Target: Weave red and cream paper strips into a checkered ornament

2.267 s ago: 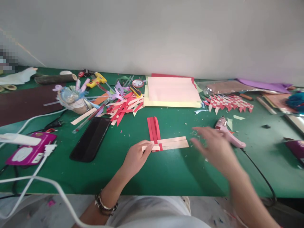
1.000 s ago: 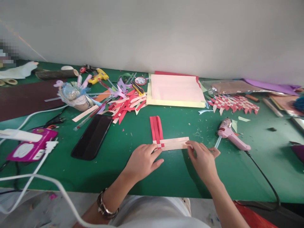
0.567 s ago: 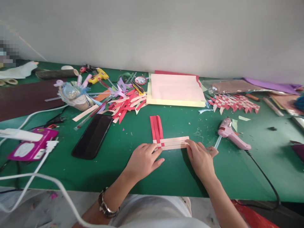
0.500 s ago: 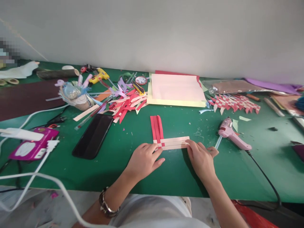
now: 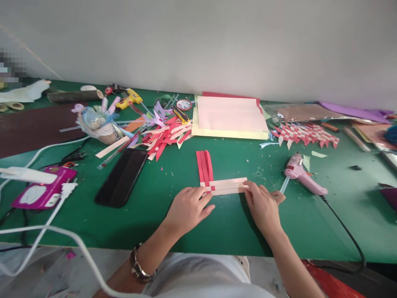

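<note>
Red paper strips (image 5: 204,167) run upward from a small woven corner (image 5: 207,187) on the table. Pale pink paper strips (image 5: 228,186) stretch from that corner to the right. My left hand (image 5: 187,209) holds the corner down with its fingertips, its thumb sticking out to the side. At the far end of the pale strips, my right hand (image 5: 263,207) is closed on them with thumb and index finger, while its little finger points outward. The fingers of both hands partly cover the strip ends.
A pink glue gun (image 5: 305,176) with a cord lies close to my right hand. A black phone (image 5: 121,178) rests on the left. Behind are loose strips (image 5: 169,134), paper sheets (image 5: 232,114), a woven red-and-pink piece (image 5: 307,134) and a yellow glue gun (image 5: 130,98). A magenta power strip (image 5: 46,188) has white cables.
</note>
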The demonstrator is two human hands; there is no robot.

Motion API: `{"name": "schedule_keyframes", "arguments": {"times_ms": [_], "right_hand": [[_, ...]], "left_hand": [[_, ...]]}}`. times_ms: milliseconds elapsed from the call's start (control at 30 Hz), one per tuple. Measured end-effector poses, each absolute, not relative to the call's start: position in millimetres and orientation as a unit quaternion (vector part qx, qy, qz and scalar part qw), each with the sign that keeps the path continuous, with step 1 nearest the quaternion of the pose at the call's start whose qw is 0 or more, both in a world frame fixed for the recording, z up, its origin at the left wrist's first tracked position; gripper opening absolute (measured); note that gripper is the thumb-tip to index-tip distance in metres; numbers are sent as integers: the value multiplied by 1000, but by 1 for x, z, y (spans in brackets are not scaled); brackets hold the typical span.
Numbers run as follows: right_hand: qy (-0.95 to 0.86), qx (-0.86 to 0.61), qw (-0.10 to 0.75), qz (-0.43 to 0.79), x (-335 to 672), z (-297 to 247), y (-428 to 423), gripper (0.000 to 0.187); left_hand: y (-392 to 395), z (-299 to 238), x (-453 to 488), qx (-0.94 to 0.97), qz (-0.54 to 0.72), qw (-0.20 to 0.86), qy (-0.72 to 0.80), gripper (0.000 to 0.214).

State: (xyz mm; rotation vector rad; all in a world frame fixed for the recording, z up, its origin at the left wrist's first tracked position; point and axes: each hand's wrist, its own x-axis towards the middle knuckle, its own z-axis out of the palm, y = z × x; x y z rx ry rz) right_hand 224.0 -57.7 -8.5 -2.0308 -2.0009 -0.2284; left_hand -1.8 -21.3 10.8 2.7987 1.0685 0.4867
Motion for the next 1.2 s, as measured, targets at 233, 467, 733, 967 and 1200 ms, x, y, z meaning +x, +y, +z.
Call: {"name": "schedule_keyframes", "arguments": {"times_ms": [233,467,733,967,1200], "right_hand": [[-658,-735,148,-70,232,-9,-59,24],[-691,-694,154,-131,209,13,-73,20],[-775,-620,118,-23,162,7,-77,32],[-761,-638,112,-19,164,7,-78,33],[-742,-660,115,-29,174,8,-80,30]], "left_hand": [[-21,10,-2,919,161,65,355,23],[-21,10,-2,919,156,62,356,24],[-23,12,-2,917,147,75,362,25],[-23,11,-2,914,151,81,367,26],[-23,10,-2,911,159,84,370,24]]}}
